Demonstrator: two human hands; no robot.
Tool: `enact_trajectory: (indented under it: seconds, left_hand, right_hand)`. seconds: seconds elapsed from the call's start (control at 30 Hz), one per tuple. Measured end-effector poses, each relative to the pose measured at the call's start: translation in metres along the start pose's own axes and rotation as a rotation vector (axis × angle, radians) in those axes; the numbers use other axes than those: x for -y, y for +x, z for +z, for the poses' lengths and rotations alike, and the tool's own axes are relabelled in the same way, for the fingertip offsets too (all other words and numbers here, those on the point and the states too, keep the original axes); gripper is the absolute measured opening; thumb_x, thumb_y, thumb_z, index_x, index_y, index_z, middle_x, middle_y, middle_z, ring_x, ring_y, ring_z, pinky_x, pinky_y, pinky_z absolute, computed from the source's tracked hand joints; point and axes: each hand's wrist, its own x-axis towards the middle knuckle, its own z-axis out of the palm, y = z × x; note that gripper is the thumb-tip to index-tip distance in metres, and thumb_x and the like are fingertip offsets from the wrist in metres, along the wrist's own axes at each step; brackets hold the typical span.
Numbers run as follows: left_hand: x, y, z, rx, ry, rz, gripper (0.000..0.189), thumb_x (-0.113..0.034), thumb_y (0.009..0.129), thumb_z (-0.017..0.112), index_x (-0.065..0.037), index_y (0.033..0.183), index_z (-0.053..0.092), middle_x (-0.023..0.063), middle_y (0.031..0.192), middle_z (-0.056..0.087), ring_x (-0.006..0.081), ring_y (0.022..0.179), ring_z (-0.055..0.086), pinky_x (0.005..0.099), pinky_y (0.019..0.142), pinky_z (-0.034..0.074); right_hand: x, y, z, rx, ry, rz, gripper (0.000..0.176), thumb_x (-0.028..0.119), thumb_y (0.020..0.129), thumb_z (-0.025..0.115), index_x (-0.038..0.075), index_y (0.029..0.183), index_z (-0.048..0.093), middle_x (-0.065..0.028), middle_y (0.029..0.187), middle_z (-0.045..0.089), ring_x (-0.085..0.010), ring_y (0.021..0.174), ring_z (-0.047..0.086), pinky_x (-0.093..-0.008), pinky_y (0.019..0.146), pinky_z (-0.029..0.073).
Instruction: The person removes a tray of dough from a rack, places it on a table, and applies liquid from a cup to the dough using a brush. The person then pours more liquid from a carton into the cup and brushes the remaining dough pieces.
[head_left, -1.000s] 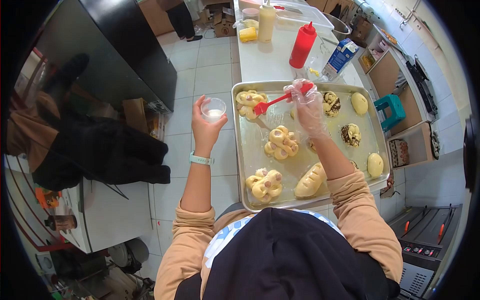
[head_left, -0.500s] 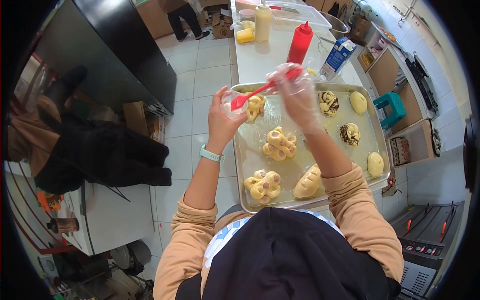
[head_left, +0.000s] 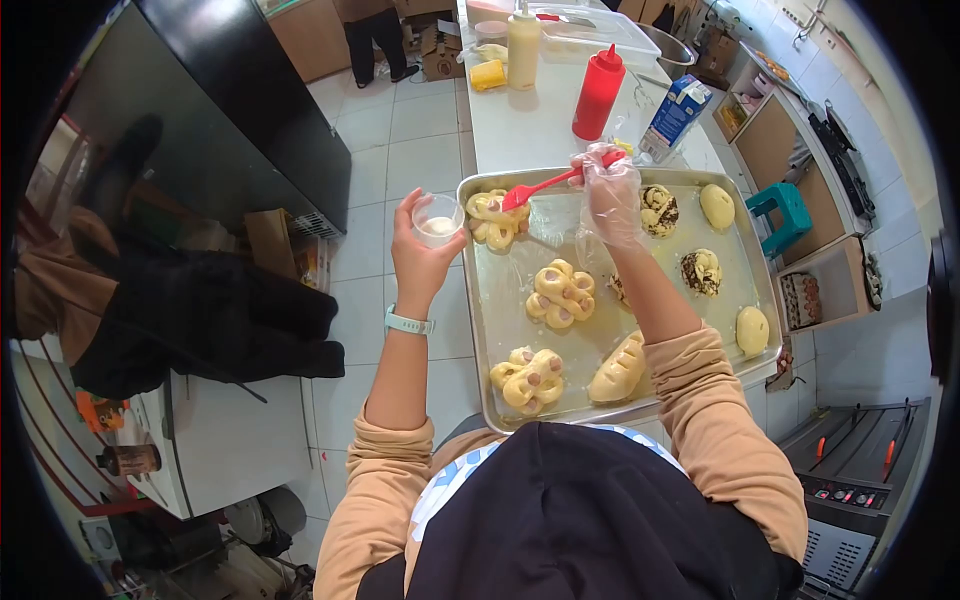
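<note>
My left hand (head_left: 422,250), bare with a pale green band on the wrist, holds a small clear cup (head_left: 438,220) with a little whitish liquid, just left of the tray. In a clear plastic glove, my right hand (head_left: 612,200) grips a red brush (head_left: 540,188). The brush head touches or hovers just over the knotted dough (head_left: 492,222) in the tray's far left corner. Other shaped doughs lie on the metal tray (head_left: 480,330): a knotted piece (head_left: 560,294), another near the front (head_left: 528,380), a slashed loaf (head_left: 618,370) and a chocolate-specked one (head_left: 701,272).
Beyond the tray, the white table (head_left: 550,130) holds a red bottle (head_left: 598,95), a cream bottle (head_left: 523,50) and a blue carton (head_left: 677,115). A person in dark clothes (head_left: 200,310) is at the left. Another stands farther back (head_left: 375,40). A green stool (head_left: 783,220) is right.
The brush has moved out of the cup to the far left dough. My left hand has shifted left and slightly down with the cup, and my right hand is a little lower.
</note>
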Motion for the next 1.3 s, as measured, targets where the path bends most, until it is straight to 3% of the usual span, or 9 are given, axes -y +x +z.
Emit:
enact_trajectory:
  seconds: [0.13, 0.3, 0.37, 0.83, 0.9, 0.97, 1.23, 1.3]
  left_hand:
    - [-0.001, -0.001, 0.002, 0.008, -0.022, 0.002, 0.074, -0.007, 0.068, 0.079, -0.003, 0.133, 0.043, 0.0128, 0.127, 0.055, 0.023, 0.111, 0.055, 0.0341, 0.089, 0.052]
    - [-0.002, -0.002, 0.004, 0.032, -0.057, 0.007, 0.074, -0.006, 0.07, 0.079, -0.002, 0.133, 0.042, 0.0127, 0.128, 0.053, 0.0215, 0.113, 0.054, 0.0328, 0.09, 0.052]
    - [0.0, -0.001, 0.002, 0.037, -0.038, 0.029, 0.073, -0.004, 0.07, 0.078, -0.003, 0.134, 0.042, 0.0124, 0.129, 0.052, 0.0209, 0.114, 0.053, 0.0329, 0.091, 0.052]
    - [0.0, -0.006, 0.0, 0.02, -0.03, 0.027, 0.073, -0.005, 0.07, 0.078, -0.003, 0.134, 0.042, 0.0127, 0.129, 0.053, 0.0207, 0.114, 0.054, 0.0333, 0.09, 0.052]
    - [-0.002, -0.005, 0.001, 0.03, -0.039, 0.021, 0.073, -0.005, 0.07, 0.078, -0.003, 0.134, 0.042, 0.0128, 0.129, 0.053, 0.0207, 0.114, 0.054, 0.0333, 0.09, 0.052]
    - [-0.004, -0.006, 0.003, 0.008, -0.1, -0.016, 0.076, -0.008, 0.066, 0.079, -0.004, 0.133, 0.043, 0.0138, 0.124, 0.056, 0.0249, 0.113, 0.056, 0.0357, 0.091, 0.05]
    - [-0.018, -0.01, 0.014, 0.108, -0.013, 0.043, 0.075, -0.006, 0.067, 0.079, -0.003, 0.133, 0.043, 0.0122, 0.126, 0.055, 0.0205, 0.112, 0.056, 0.0323, 0.089, 0.053]
    - [-0.022, -0.01, 0.019, 0.127, 0.009, 0.06, 0.076, -0.006, 0.067, 0.079, -0.003, 0.133, 0.043, 0.0123, 0.125, 0.056, 0.0205, 0.112, 0.057, 0.032, 0.089, 0.053]
  right_hand:
    - [-0.017, 0.011, 0.008, 0.061, -0.001, -0.08, 0.009, 0.007, 0.096, 0.052, 0.0, 0.101, 0.052, -0.0094, 0.084, 0.064, -0.0129, 0.066, 0.063, -0.0244, 0.062, 0.053]
    - [-0.031, 0.015, 0.018, 0.067, 0.098, -0.038, 0.01, 0.004, 0.094, 0.054, 0.001, 0.102, 0.048, -0.0111, 0.088, 0.062, -0.0142, 0.068, 0.064, -0.0239, 0.062, 0.054]
    - [-0.033, 0.016, 0.018, 0.04, 0.093, -0.071, 0.006, 0.005, 0.093, 0.054, 0.0, 0.094, 0.051, -0.0091, 0.081, 0.063, -0.0124, 0.061, 0.063, -0.0245, 0.057, 0.053]
    - [-0.012, -0.007, -0.029, -0.046, 0.042, -0.044, 0.006, 0.0, 0.092, 0.053, -0.002, 0.097, 0.051, -0.0091, 0.085, 0.063, -0.013, 0.07, 0.064, -0.0235, 0.064, 0.054]
    - [-0.013, -0.008, -0.031, -0.008, 0.002, -0.057, 0.012, 0.003, 0.094, 0.052, -0.001, 0.104, 0.048, -0.0108, 0.088, 0.065, -0.0139, 0.072, 0.065, -0.0237, 0.068, 0.053]
    - [-0.011, -0.007, -0.035, 0.031, -0.011, -0.059, 0.01, 0.002, 0.093, 0.053, -0.001, 0.102, 0.049, -0.0102, 0.089, 0.064, -0.0135, 0.076, 0.064, -0.0242, 0.068, 0.054]
    - [0.065, -0.037, -0.006, 0.019, 0.202, -0.158, 0.008, 0.001, 0.093, 0.055, 0.0, 0.099, 0.05, -0.0095, 0.087, 0.063, -0.0135, 0.077, 0.065, -0.0259, 0.069, 0.056]
    - [0.077, -0.046, 0.001, 0.263, 0.041, -0.209, 0.008, 0.004, 0.093, 0.056, 0.0, 0.099, 0.051, -0.009, 0.085, 0.064, -0.0135, 0.075, 0.065, -0.0263, 0.067, 0.056]
